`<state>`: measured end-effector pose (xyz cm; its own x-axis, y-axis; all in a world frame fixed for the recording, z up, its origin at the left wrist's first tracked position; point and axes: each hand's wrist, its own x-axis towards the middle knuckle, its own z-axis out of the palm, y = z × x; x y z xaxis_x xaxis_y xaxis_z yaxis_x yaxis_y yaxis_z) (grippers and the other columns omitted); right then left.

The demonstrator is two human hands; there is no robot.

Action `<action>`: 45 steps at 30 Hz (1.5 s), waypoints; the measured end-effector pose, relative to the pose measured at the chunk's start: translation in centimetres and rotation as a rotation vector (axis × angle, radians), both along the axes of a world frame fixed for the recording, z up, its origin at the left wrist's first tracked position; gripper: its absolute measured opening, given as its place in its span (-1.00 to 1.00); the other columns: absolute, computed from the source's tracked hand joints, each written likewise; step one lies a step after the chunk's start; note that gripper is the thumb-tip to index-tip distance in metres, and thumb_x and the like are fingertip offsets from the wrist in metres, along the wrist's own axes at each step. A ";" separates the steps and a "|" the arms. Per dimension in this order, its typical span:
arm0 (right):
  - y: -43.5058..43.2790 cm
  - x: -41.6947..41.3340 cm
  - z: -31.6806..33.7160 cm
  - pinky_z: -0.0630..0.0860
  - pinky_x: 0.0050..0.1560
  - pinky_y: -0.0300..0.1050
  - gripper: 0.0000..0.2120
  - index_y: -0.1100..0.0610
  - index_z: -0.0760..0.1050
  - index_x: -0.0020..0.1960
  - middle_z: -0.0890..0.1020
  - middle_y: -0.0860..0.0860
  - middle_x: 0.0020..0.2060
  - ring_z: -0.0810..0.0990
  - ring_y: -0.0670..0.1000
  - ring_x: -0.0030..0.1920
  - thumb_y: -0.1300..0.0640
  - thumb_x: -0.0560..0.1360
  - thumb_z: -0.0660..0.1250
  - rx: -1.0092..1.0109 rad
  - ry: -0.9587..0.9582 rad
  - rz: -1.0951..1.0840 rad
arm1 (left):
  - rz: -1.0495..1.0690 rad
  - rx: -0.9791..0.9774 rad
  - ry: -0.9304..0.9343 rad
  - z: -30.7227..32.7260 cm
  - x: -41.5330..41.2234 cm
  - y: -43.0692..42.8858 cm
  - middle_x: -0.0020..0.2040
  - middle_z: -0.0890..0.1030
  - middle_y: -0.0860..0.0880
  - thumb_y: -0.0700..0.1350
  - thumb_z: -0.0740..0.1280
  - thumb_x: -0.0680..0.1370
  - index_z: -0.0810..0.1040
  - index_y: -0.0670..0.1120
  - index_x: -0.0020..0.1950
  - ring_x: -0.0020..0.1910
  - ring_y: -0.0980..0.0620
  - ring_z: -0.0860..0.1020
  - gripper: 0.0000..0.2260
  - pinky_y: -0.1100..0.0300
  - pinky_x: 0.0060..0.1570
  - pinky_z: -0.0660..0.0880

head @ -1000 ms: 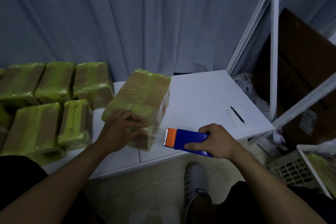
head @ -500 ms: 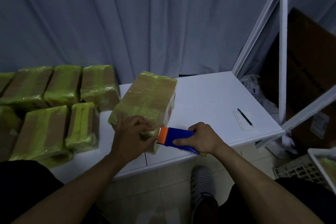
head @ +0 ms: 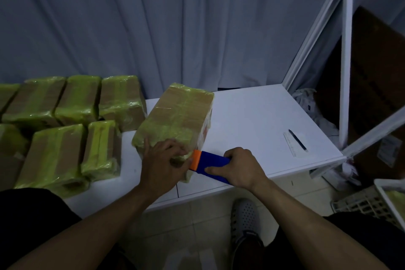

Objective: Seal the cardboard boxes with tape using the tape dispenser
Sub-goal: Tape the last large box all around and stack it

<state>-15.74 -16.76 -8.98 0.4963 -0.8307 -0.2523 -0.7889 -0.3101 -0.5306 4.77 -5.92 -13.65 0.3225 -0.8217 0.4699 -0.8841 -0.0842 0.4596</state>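
Note:
A brown cardboard box (head: 178, 114), wrapped at both ends in yellow-green tape, lies tilted on the white table (head: 252, 120). My left hand (head: 163, 163) presses down on its near end. My right hand (head: 237, 167) grips a blue tape dispenser (head: 211, 163) with an orange front. The orange end touches the box's near corner, right beside my left fingers. The tape roll itself is hidden.
Several taped boxes (head: 72, 116) crowd the table's left side. A pen and ruler (head: 294, 141) lie near the right edge. A white metal frame (head: 346, 68) rises at right, with a plastic basket (head: 361, 203) and a large brown carton (head: 377, 85) on the floor.
The dispenser has moved left from a short gap, with tape stretched to the box, until its orange end meets the near corner. My left hand stays on the box.

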 end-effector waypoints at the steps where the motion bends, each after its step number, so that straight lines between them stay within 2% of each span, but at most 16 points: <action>1: 0.3 0.1 0.2 0.37 -0.44 -0.28 -0.55 0.02 0.48 -0.28 0.57 -0.12 -0.37 0.59 -0.12 -0.31 -0.32 0.31 0.56 -0.029 0.017 0.010 | 0.001 0.002 0.001 0.0 0.0 0.0 0.00 0.65 0.13 0.29 0.34 0.43 0.68 0.05 -0.10 0.11 0.07 0.58 -0.66 -0.32 0.47 0.02; 6: 1.9 0.9 -0.1 0.54 -0.25 -0.18 -0.47 0.03 0.59 0.09 0.70 -0.03 -0.07 0.66 -0.01 -0.14 -0.37 0.38 0.46 -0.218 0.128 0.056 | 0.036 0.016 -0.007 0.1 -0.1 -0.2 -0.02 0.63 0.14 0.26 0.36 0.43 0.68 0.06 -0.12 0.05 0.09 0.57 -0.70 -0.28 0.50 -0.04; 8: 2.5 1.1 -0.2 0.50 -0.21 -0.18 -0.47 0.02 0.58 0.14 0.69 -0.03 -0.05 0.66 0.01 -0.11 -0.37 0.41 0.43 -0.290 0.143 0.073 | 0.047 0.016 0.004 0.3 -0.2 -0.3 -0.03 0.62 0.14 0.27 0.35 0.41 0.68 0.06 -0.12 0.03 0.10 0.56 -0.69 -0.26 0.51 -0.05; 13: 2.1 1.1 -0.4 0.55 -0.26 -0.15 -0.45 0.09 0.56 -0.05 0.67 -0.01 -0.15 0.65 0.01 -0.20 -0.41 0.36 0.44 -0.216 0.129 0.010 | 0.060 0.033 0.033 0.8 -0.4 -0.4 -0.09 0.56 0.18 0.23 0.42 0.36 0.64 0.06 -0.17 -0.03 0.13 0.51 -0.74 -0.26 0.48 0.05; 15: 1.4 0.7 -0.3 0.51 -0.37 -0.15 -0.43 0.12 0.50 -0.24 0.61 -0.01 -0.29 0.60 -0.01 -0.31 -0.42 0.32 0.47 -0.117 0.082 -0.073 | 0.065 0.035 0.069 0.8 -0.5 -0.4 -0.11 0.54 0.19 0.25 0.42 0.34 0.60 0.07 -0.20 -0.06 0.14 0.47 -0.73 -0.27 0.32 0.30; 17: 1.0 0.0 -0.2 0.46 -0.40 -0.15 -0.43 0.12 0.45 -0.31 0.57 -0.01 -0.36 0.56 -0.03 -0.36 -0.39 0.32 0.49 -0.083 0.071 -0.114 | 0.071 0.046 0.104 0.9 -0.8 -0.3 -0.11 0.52 0.19 0.29 0.39 0.35 0.57 0.05 -0.18 -0.08 0.15 0.45 -0.69 -0.05 0.07 0.45; 19: 0.8 -1.0 0.0 0.55 -0.35 -0.11 -0.45 0.12 0.49 -0.29 0.59 -0.02 -0.34 0.59 -0.04 -0.34 -0.38 0.32 0.50 -0.086 0.044 -0.134 | 0.089 0.051 0.072 1.2 -1.3 -0.2 -0.09 0.51 0.18 0.31 0.42 0.35 0.55 0.06 -0.14 -0.07 0.13 0.45 -0.65 0.10 -0.08 0.41; 21: 0.7 -1.8 0.3 0.62 -0.32 -0.08 -0.47 0.11 0.55 -0.25 0.63 -0.03 -0.32 0.62 -0.06 -0.32 -0.37 0.31 0.52 -0.085 -0.038 -0.173 | 0.113 0.077 0.054 1.3 -1.5 -0.4 -0.08 0.51 0.15 0.29 0.48 0.33 0.55 0.05 -0.13 -0.06 0.09 0.46 -0.65 0.11 -0.12 0.41; 28: 1.2 -3.8 3.2 0.45 -0.43 -0.31 -0.54 0.05 0.50 -0.33 0.58 -0.10 -0.44 0.59 -0.15 -0.40 -0.30 0.35 0.55 -0.194 -0.250 -0.168 | 0.047 0.067 0.124 1.4 -0.7 0.1 -0.12 0.48 0.10 -0.02 0.59 0.34 0.48 -0.02 -0.21 -0.11 0.06 0.43 -0.71 0.09 -0.22 0.47; 32: 1.5 -4.2 5.1 0.39 -0.46 -0.34 -0.51 0.10 0.47 -0.41 0.54 -0.10 -0.52 0.56 -0.14 -0.44 -0.24 0.34 0.59 -0.218 -0.393 -0.166 | -0.203 0.150 0.237 1.7 -0.2 1.1 0.07 0.50 0.12 -0.08 0.56 0.40 0.54 0.02 0.05 0.02 0.13 0.50 -0.70 0.10 -0.03 0.55; 35: 1.5 -4.1 5.7 0.42 -0.43 -0.33 -0.53 0.10 0.50 -0.39 0.56 -0.10 -0.49 0.58 -0.15 -0.41 -0.24 0.33 0.59 -0.215 -0.409 -0.147 | -0.320 0.266 0.117 2.2 1.0 0.9 0.33 0.46 0.04 -0.16 0.47 0.50 0.52 -0.01 0.31 0.27 0.13 0.45 -0.61 0.32 0.27 0.41; 36: 1.3 -4.1 5.7 0.43 -0.41 -0.29 -0.51 0.13 0.51 -0.38 0.57 -0.06 -0.48 0.58 -0.13 -0.40 -0.26 0.32 0.59 -0.216 -0.408 -0.150 | -0.310 0.293 0.077 2.6 1.2 1.0 0.39 0.45 -0.04 -0.17 0.41 0.53 0.54 -0.06 0.32 0.33 0.08 0.44 -0.65 0.30 0.33 0.36; 38: 1.2 -4.0 5.8 0.44 -0.40 -0.25 -0.49 0.16 0.53 -0.35 0.56 -0.01 -0.48 0.58 -0.11 -0.39 -0.27 0.31 0.59 -0.204 -0.409 -0.164 | -0.200 0.261 -0.037 2.3 2.2 0.8 0.42 0.47 -0.13 -0.06 0.22 0.58 0.58 -0.14 0.30 0.40 -0.09 0.43 -0.65 0.00 0.45 0.28; 40: 1.1 -3.9 5.7 0.47 -0.39 -0.24 -0.50 0.15 0.54 -0.34 0.57 -0.02 -0.48 0.60 -0.11 -0.39 -0.27 0.30 0.59 -0.196 -0.404 -0.166 | -0.030 0.175 -0.029 2.0 3.4 0.3 0.36 0.54 -0.10 -0.03 0.11 0.58 0.64 -0.08 0.24 0.40 -0.19 0.43 -0.61 -0.27 0.39 0.30; 43: 1.0 -3.8 5.4 0.58 -0.31 -0.07 -0.48 0.15 0.56 -0.32 0.61 0.00 -0.45 0.63 -0.08 -0.37 -0.31 0.29 0.58 -0.189 -0.374 -0.174 | 0.158 0.184 -0.076 2.6 4.9 -1.0 0.44 0.45 -0.15 -0.27 0.30 0.55 0.60 -0.07 0.30 0.48 -0.26 0.31 -0.66 -0.21 0.44 0.25; 45: 0.8 -3.8 5.4 0.57 -0.32 -0.06 -0.47 0.15 0.55 -0.32 0.61 -0.01 -0.45 0.63 -0.08 -0.37 -0.32 0.29 0.57 -0.187 -0.361 -0.198 | 0.140 0.177 0.031 3.1 3.8 -1.8 0.48 0.37 -0.17 -0.20 0.37 0.53 0.56 -0.07 0.34 0.51 -0.24 0.23 -0.63 -0.08 0.48 0.13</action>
